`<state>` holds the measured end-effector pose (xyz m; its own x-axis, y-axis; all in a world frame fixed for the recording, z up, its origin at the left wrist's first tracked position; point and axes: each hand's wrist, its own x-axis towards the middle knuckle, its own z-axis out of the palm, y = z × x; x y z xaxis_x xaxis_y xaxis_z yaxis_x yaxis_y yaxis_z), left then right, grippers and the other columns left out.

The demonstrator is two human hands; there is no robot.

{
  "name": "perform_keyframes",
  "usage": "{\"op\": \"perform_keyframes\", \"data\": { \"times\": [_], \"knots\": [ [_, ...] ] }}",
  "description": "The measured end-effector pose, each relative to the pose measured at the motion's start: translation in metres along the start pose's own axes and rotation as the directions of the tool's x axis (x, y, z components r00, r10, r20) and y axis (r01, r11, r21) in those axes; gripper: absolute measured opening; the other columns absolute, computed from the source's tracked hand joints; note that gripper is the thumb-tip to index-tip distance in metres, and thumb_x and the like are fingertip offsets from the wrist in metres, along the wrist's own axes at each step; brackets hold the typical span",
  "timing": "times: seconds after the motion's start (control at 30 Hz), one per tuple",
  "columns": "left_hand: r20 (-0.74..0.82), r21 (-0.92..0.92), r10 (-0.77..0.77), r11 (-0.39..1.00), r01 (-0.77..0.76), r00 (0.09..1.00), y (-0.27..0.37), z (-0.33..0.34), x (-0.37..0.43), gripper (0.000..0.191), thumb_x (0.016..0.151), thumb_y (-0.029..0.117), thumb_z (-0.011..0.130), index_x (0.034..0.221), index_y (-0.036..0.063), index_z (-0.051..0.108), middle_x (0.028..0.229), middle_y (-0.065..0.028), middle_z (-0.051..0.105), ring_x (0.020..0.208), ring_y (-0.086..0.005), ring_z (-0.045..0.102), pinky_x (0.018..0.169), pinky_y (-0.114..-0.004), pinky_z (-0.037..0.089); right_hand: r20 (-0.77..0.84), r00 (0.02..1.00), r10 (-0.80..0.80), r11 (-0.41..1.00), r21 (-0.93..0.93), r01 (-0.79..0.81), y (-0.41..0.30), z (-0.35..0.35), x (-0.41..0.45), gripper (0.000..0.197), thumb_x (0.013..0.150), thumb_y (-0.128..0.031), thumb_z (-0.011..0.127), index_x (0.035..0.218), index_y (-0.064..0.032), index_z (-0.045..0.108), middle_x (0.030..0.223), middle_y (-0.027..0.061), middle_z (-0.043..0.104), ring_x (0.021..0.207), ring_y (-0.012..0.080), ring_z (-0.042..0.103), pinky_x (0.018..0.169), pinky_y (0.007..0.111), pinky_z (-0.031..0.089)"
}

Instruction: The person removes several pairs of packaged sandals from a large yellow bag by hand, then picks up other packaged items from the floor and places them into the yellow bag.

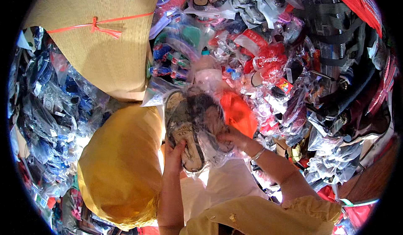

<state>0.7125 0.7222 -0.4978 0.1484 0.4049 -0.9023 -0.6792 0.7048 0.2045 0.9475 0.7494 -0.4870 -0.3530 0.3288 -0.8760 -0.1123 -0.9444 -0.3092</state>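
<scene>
In front of me is a clear plastic bag with dark shoes or sandals (189,150) inside; a pale insole bears writing. My left hand (175,151) is closed on the lower left side of the bagged footwear, thumb over its edge. My right hand (231,137), with a bracelet on the wrist, touches the right side of the bag; whether its fingers grip the plastic I cannot tell. Just beyond the footwear stands a bottle with a teal cap (206,65). A red plastic bag (239,113) lies right beside it.
A large yellow sack (122,169) bulges at my left. Above it stands a tan roll or sheet (104,55) tied with red string. Heaps of plastic-wrapped goods (56,99) lie left and right. Black straps (337,33) hang at the upper right.
</scene>
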Motion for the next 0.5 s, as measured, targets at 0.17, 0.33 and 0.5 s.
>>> {"op": "perform_keyframes", "data": {
  "times": [0.17, 0.33, 0.5],
  "knots": [
    [0.16, 0.047, 0.101, 0.993, -0.109, 0.982, 0.014, -0.009, -0.004, 0.073, 0.084, 0.017, 0.057, 0.142, 0.0149, 0.012, 0.127, -0.0215, 0.041, 0.109, -0.0281, 0.051, 0.076, -0.037, 0.054, -0.314, 0.94, -0.134, 0.99, -0.093, 0.11, -0.134, -0.036, 0.007, 0.026, 0.074, -0.015, 0.066, 0.096, -0.004, 0.057, 0.072, 0.0028, 0.06, 0.055, 0.0112, 0.055, 0.045, 0.025, 0.043],
    [0.094, 0.049, 0.074, 0.996, -0.079, 0.993, 0.003, -0.033, -0.007, 0.065, 0.086, 0.013, 0.054, 0.14, 0.0144, 0.019, 0.123, -0.0186, 0.045, 0.108, -0.0273, 0.052, 0.078, -0.039, 0.054, -0.488, 0.428, -0.761, 0.479, 0.023, 0.878, -0.313, -0.053, 0.023, 0.043, 0.084, -0.039, 0.056, 0.106, -0.0023, 0.052, 0.098, 0.0098, 0.056, 0.096, 0.0249, 0.054, 0.085, 0.039, 0.047],
    [0.064, 0.04, 0.075, 0.996, -0.078, 0.995, -0.014, -0.045, -0.016, 0.066, 0.084, 0.023, 0.06, 0.137, 0.0108, 0.023, 0.125, -0.0176, 0.043, 0.111, -0.0289, 0.049, 0.078, -0.042, 0.053, -0.367, 0.709, -0.603, 0.568, 0.426, 0.704, -0.281, -0.116, 0.057, 0.042, 0.083, -0.037, 0.059, 0.1, 0.0005, 0.055, 0.092, 0.0127, 0.061, 0.085, 0.0266, 0.059, 0.08, 0.037, 0.049]
  ]
}}
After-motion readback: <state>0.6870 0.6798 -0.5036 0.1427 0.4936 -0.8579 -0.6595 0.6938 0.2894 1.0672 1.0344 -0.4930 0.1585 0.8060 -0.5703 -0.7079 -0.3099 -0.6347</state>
